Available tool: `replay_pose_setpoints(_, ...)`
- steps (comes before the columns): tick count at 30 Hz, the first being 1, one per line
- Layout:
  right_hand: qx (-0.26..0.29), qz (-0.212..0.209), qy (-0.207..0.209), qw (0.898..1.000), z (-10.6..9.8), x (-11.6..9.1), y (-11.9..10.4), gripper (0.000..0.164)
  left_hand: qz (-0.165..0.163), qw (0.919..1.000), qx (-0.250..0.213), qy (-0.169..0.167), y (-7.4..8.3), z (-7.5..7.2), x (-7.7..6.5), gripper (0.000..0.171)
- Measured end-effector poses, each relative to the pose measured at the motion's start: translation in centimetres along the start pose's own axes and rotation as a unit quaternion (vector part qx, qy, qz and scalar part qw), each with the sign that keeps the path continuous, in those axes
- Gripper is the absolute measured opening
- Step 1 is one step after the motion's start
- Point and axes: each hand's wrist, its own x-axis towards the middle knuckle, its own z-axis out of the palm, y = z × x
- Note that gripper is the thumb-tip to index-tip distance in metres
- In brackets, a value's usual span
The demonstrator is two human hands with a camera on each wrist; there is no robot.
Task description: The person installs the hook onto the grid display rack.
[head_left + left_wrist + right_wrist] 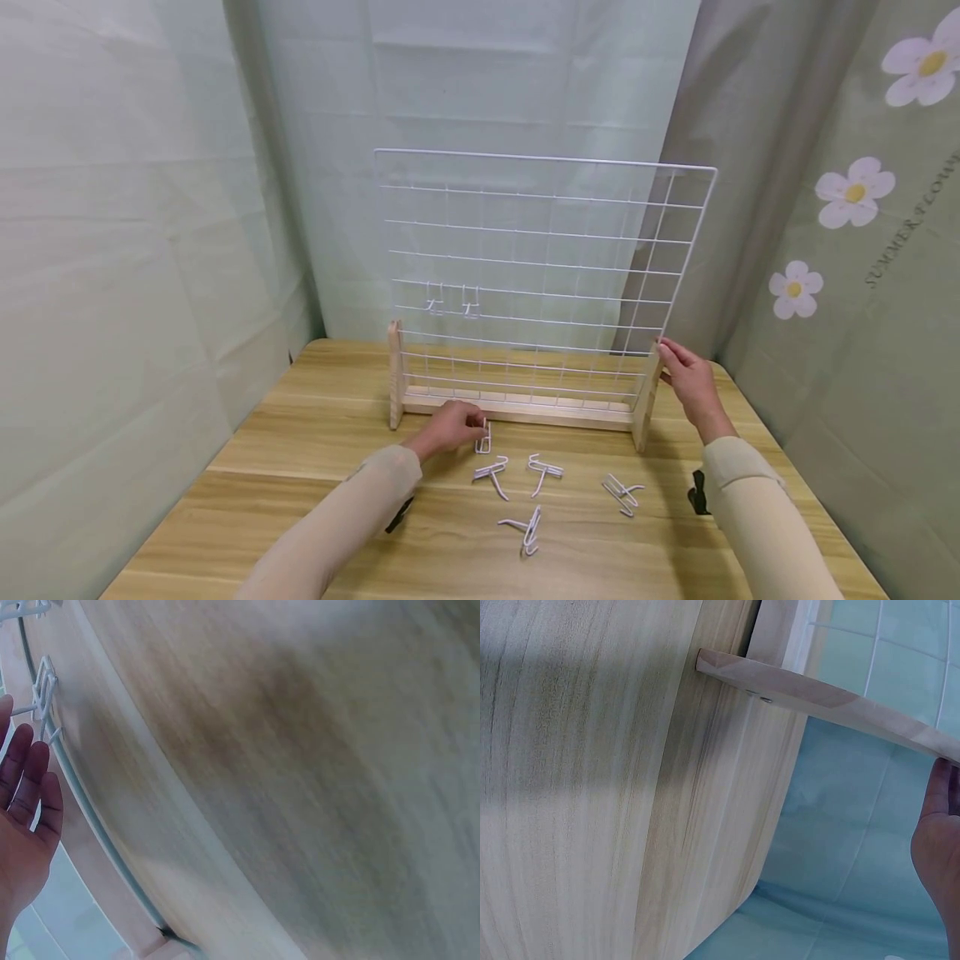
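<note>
A white wire grid panel (540, 258) stands upright in a wooden base (525, 410). Two white hooks (470, 304) hang on its left part. Just in front of the base, my left hand (452, 427) pinches the prong of another white wire hook (483, 440); the left wrist view shows this hook (45, 694) at the fingertips, other fingers loosely bent. At the right end, my right hand (692, 385) grips the upper part of the wooden side support (647, 400), thumb in front. In the right wrist view that support (802, 694) meets the fingertips, with the hand partly cut off.
On the wooden table (300, 467), several loose hooks lie in front of the rack, among them a near one (530, 531) and one farther right (622, 495). Pale green curtains (487, 83) enclose the table at the back and sides.
</note>
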Motion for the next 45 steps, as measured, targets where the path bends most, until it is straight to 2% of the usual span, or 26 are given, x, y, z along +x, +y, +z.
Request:
replay_pose_setpoints(8,0.0,-0.001,-0.003,1.0,-0.1,0.0,0.0,0.063,-0.015,0.9998,0.005,0.007,-0.4,-0.2,-0.3,0.017)
replay_pose_setpoints(15,0.001,0.002,-0.009,1.0,-0.2,0.2,0.2,0.054,-0.013,0.9994,0.023,0.021,-0.3,-0.6,-0.7,0.015)
replay_pose_setpoints(22,-0.002,-0.004,-0.004,1.0,-0.1,0.0,0.1,0.061,-0.018,0.9986,0.035,0.035,-0.3,-0.7,-0.9,0.017)
replay_pose_setpoints(27,-0.005,-0.006,0.001,1.0,-0.1,-0.1,0.1,0.063,-0.031,0.9975,0.054,0.033,-0.3,-0.8,-0.8,0.019)
replay_pose_setpoints(35,-0.003,-0.005,-0.001,1.0,0.0,0.0,0.0,0.063,-0.029,0.9957,0.086,-0.018,0.2,-2.0,-0.4,0.011)
replay_pose_setpoints(40,-0.007,-0.007,-0.001,1.0,-0.1,0.0,0.0,0.063,-0.029,0.988,0.141,-0.055,0.9,-2.8,0.1,0.007)
replay_pose_setpoints(45,0.014,-0.017,-0.001,1.0,-0.1,0.0,0.2,0.065,-0.038,0.9791,0.178,-0.09,1.7,-3.1,1.0,0.009)
